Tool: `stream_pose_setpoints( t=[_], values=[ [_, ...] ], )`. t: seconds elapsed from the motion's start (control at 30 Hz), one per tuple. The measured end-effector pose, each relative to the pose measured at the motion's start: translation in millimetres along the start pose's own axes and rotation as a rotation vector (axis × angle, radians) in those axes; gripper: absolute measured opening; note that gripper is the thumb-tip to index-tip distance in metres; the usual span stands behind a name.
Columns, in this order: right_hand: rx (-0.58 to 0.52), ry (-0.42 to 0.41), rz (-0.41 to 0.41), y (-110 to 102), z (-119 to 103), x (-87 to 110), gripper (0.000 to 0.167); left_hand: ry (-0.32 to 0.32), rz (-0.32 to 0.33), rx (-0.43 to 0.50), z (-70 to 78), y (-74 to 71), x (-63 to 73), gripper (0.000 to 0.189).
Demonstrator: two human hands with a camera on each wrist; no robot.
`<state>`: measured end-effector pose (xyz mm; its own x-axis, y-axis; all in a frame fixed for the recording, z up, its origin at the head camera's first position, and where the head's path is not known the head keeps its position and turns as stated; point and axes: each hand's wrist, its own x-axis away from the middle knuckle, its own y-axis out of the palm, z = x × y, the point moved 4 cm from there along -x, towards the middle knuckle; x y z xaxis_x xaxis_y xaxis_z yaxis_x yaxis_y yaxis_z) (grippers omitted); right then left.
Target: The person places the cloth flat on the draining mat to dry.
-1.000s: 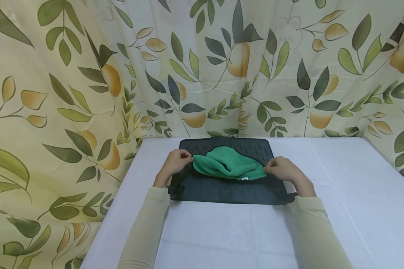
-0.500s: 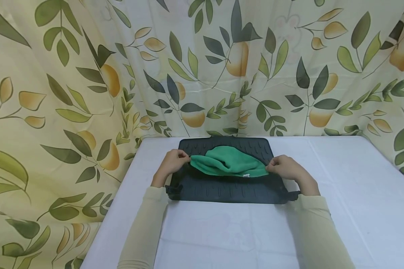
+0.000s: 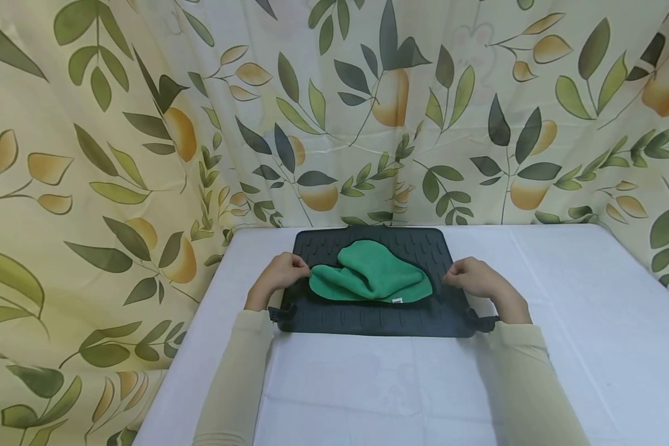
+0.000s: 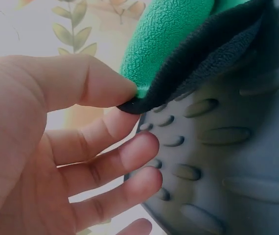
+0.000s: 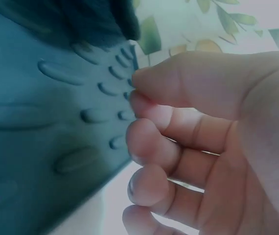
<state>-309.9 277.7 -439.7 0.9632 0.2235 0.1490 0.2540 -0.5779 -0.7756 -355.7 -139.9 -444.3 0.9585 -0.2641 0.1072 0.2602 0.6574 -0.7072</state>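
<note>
A green fleecy cloth with a small white tag lies bunched over the black ridged mat. Its black-bound edge and dark grey underside show close up in the left wrist view. My left hand pinches one corner of the cloth between thumb and index finger, the other fingers loosely bent. On the other side, my right hand hovers over the mat's right edge, thumb tip against a curled index finger. Nothing sits between them, and a gap separates this hand from the cloth. The cloth's dark edge hangs beyond the fingertips in the right wrist view.
The mat lies on a white-covered table, near its far edge. A leaf-and-fruit patterned curtain stands behind the table and along the left. A dark wrist device sits at each cuff, over the mat's near corners.
My right hand has let go of the cloth's right end, which has slipped leftward and down. The left hand has shifted slightly left and lower, still holding its corner.
</note>
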Motion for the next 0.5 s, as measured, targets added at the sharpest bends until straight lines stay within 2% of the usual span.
stream_pose_setpoints(
  t=[0.33, 0.5],
  values=[
    [0.055, -0.043, 0.090, 15, -16, -12.3, 0.034, 0.080, -0.028, -0.003, 3.1, 7.2, -3.3, 0.031],
    [0.058, -0.049, 0.130, 24, -20, -18.2, 0.031, 0.093, 0.023, -0.025, 6.7, 13.5, -6.2, 0.036]
  ],
)
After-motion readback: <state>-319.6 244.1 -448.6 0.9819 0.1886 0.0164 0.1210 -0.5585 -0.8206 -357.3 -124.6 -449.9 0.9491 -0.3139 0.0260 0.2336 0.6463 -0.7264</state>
